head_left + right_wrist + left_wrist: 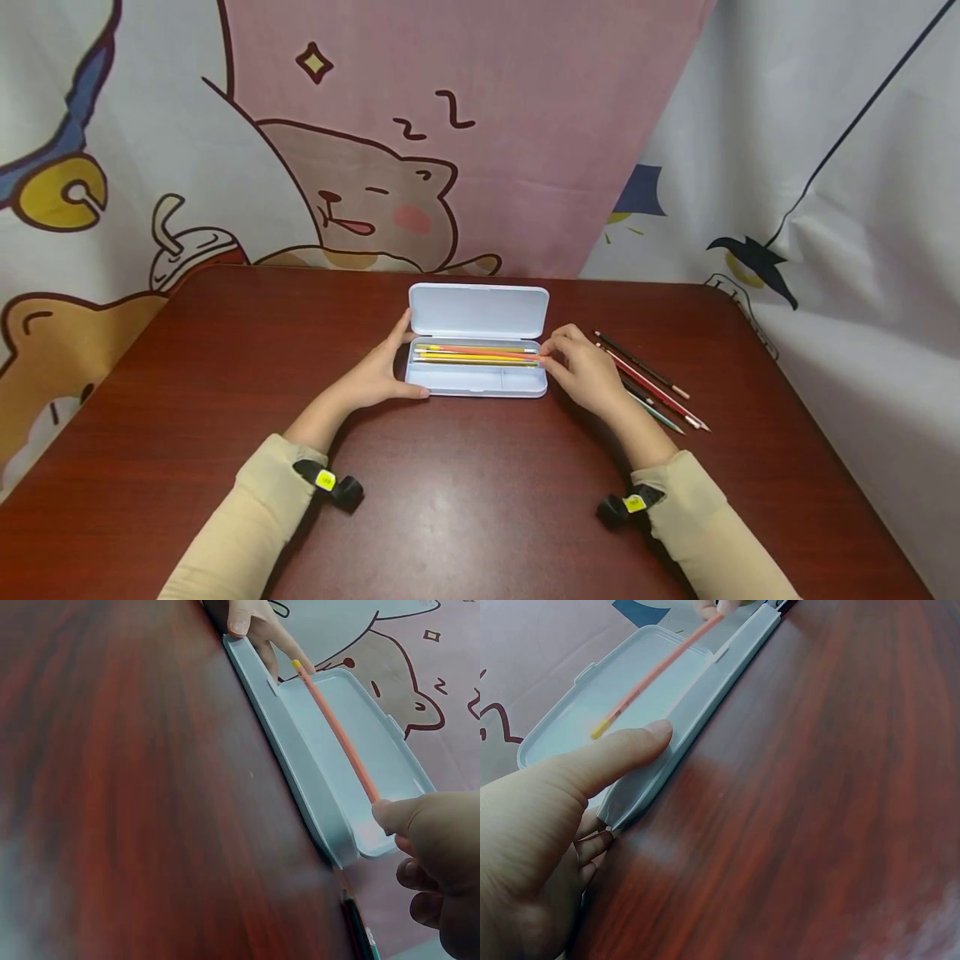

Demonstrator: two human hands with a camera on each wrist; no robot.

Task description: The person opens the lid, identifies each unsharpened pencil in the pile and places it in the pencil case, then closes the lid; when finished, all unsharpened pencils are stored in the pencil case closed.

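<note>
A pale blue-white pencil case (pixel 465 381) lies on the table with its lid (pixel 480 310) raised at the back. My left hand (pixel 378 371) grips the case's left end, thumb at the front edge and fingers behind. Between thumb and fingertips, my right hand (pixel 585 371) pinches one end of an orange pencil (pixel 341 739). That pencil spans the case, its yellow tip (pixel 600 729) toward the left hand, and in both wrist views it shows above the case's rim. Several yellow pencils (pixel 472 362) lie lengthwise inside the case.
Several loose pencils, among them a black one (pixel 637 362), a red one (pixel 652 385) and a pale green one (pixel 663 417), lie right of the case beside the right hand. Behind the dark red wooden table (pixel 465 500) hangs a printed curtain (pixel 540 125).
</note>
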